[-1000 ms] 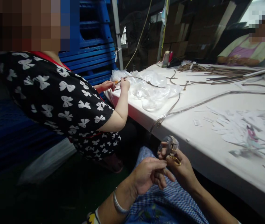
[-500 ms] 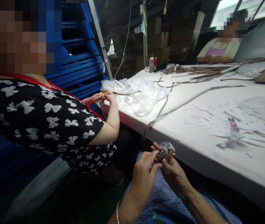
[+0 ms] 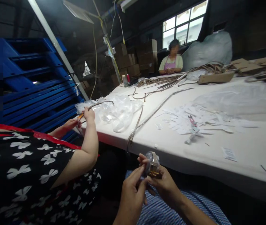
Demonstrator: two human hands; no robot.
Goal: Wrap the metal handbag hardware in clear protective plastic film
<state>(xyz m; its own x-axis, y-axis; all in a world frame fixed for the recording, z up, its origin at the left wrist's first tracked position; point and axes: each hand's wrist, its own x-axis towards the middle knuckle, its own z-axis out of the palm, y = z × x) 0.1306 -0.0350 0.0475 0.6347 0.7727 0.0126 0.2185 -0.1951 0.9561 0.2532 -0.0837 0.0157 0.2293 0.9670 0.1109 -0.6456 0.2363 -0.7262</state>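
Small gold metal buckle in clear plastic wrap, held over the lap below the white table's edge. Pinched between fingertips of right hand; left hand touching its left side, fingers partly curled. Co-worker's hand gripping a strap beside plastic bags.

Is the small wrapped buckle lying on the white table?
No, the small wrapped buckle is held between the left hand and right hand, in front of the white table edge.

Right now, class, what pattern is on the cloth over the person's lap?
Blue-and-white small check on the lap cloth, seen in the head view, below both hands.
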